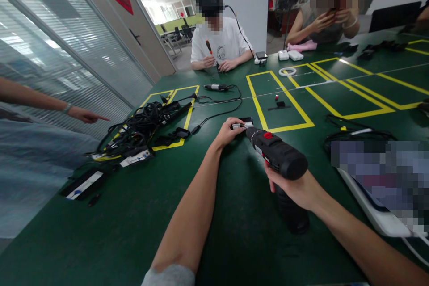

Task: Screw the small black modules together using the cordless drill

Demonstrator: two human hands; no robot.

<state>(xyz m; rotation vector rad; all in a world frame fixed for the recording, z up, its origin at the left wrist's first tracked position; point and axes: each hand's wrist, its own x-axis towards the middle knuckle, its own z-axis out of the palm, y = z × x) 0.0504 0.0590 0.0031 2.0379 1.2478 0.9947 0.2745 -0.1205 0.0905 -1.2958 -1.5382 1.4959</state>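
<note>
My right hand (295,187) is wrapped round the handle of a black cordless drill (279,152) with red switches. The drill points away from me and to the left, its battery base low over the green table. My left hand (229,132) is closed at the drill's tip, its fingers on a small black and silver piece (248,121). The drill's nose and my fingers partly hide that piece. Whether the bit touches it, I cannot tell.
Left lies a heap of black cables and adapters (144,120). A pen-shaped electric screwdriver (215,87) lies ahead. Yellow tape (288,128) marks the green table (134,228). A white-edged device (372,214) stands right. Opposite, one person holds a screwdriver (209,47); another person's hand (83,115) points from the left.
</note>
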